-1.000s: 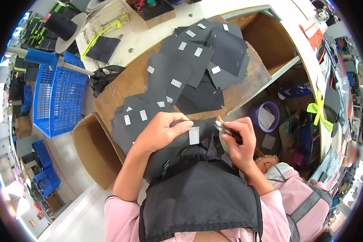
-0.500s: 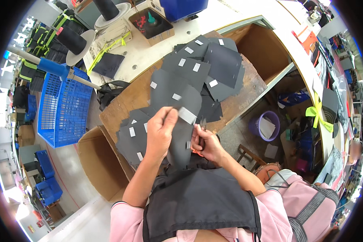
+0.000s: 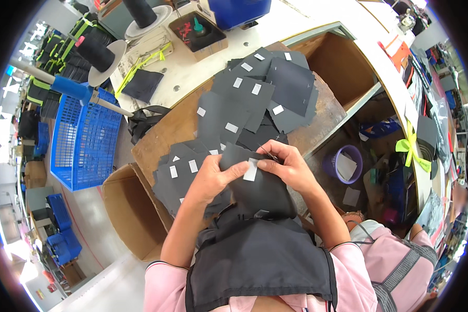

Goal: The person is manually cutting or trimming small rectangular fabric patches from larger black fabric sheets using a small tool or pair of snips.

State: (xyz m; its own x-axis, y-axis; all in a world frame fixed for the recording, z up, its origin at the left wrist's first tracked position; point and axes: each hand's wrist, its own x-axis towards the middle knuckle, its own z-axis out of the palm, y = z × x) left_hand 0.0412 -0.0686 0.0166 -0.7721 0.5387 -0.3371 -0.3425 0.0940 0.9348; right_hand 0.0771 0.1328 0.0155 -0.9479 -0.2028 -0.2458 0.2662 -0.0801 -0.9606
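A dark grey fabric panel (image 3: 262, 195) with a white rectangular patch (image 3: 250, 170) is held up over my apron. On its left edge, my left hand (image 3: 213, 178) is closed with the thumb on top, beside the patch. My right hand (image 3: 291, 167) pinches the same panel at the patch's right side. A thin dark tip shows near its fingers; the rest of that item is hidden in the hand. Beyond the hands, a pile of similar panels (image 3: 222, 112) with white patches covers a wooden board (image 3: 164, 130). Another pile (image 3: 179, 169) lies to the left of my left hand.
An open cardboard box (image 3: 132, 208) and a blue crate (image 3: 86, 140) stand at left. Thread cones (image 3: 96, 54) and a small tool box (image 3: 205, 44) are on the white table. A purple bin (image 3: 343, 164) sits at right, near another person in pink (image 3: 400, 260).
The panel has turned and come closer to me, and its white patch now lies between both thumbs. My right hand has moved up and right; the orange-handled tool in it no longer shows.
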